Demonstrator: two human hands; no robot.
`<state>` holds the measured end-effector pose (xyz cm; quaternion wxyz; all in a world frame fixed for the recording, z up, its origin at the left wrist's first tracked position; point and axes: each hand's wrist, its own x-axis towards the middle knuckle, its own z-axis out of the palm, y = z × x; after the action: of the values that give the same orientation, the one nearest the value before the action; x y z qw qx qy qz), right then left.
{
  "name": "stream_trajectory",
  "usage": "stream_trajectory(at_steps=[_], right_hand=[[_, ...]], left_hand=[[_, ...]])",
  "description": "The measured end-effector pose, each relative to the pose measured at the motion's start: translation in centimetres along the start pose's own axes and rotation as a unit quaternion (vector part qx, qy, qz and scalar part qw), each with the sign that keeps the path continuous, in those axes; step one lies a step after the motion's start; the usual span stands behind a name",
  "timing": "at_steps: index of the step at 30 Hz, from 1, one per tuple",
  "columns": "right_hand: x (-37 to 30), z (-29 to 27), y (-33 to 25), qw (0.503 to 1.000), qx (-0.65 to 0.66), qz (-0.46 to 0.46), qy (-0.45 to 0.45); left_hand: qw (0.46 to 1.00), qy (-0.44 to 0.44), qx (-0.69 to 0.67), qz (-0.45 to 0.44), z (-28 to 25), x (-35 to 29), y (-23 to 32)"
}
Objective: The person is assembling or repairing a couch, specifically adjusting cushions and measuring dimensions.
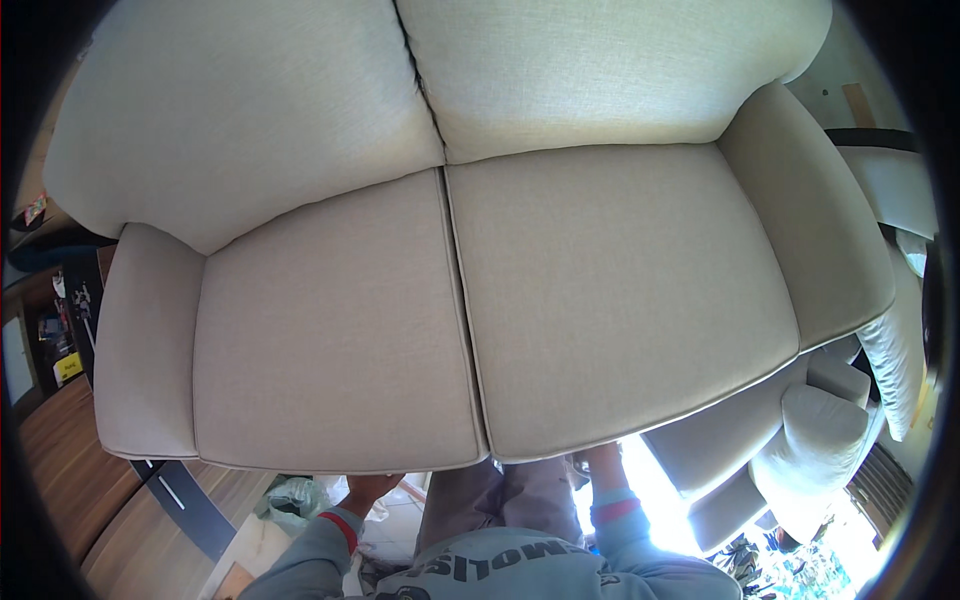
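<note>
Sofa (pixel 570 255) is beige, with two piped seat cushions (pixel 335 345).

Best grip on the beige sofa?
Probably under the sofa's front edge, from the front, hands spread: the padded top surfaces show no handle, and that edge runs long, nearest the person. The left hand and right hand reach beneath it; fingers mostly hidden.

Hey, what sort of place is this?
Probably a living room, though a furniture shop is possible: a large beige sofa dominates the view, another upholstered seat with a pale cushion sits at right, and wood-grain furniture stands at left.
</note>
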<state>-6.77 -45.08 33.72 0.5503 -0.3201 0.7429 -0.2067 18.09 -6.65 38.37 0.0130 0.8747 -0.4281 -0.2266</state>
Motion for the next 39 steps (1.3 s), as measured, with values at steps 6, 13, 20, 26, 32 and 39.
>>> stream_trajectory(at_steps=[6, 13, 20, 26, 32, 39], right_hand=[[0.3, -3.3, 4.7, 0.998, -0.064, -0.005, -0.023], [0.6, -7.3, 8.6, 0.988, -0.149, -0.025, -0.04], [-1.2, -9.4, 13.8, 0.968, -0.238, -0.042, -0.073], [1.1, -8.8, 18.6, 0.946, -0.304, -0.051, -0.098], [5.0, -1.5, 18.4, 0.917, -0.378, -0.032, -0.12], [-5.1, -32.6, 25.1, 0.872, -0.437, -0.083, -0.205]], left_hand=[[0.997, -0.041, 0.022, 0.067, 0.0, 0.9, -0.7], [0.993, -0.088, -0.002, 0.074, 1.2, 4.7, -3.4], [0.989, -0.133, -0.024, 0.066, 4.3, 7.2, -5.6], [0.982, -0.173, -0.036, 0.066, 7.9, 8.4, -7.1], [0.967, -0.242, -0.052, 0.068, 9.5, 7.3, -7.6], [0.968, -0.244, -0.051, 0.02, 11.6, 5.2, -8.2]])
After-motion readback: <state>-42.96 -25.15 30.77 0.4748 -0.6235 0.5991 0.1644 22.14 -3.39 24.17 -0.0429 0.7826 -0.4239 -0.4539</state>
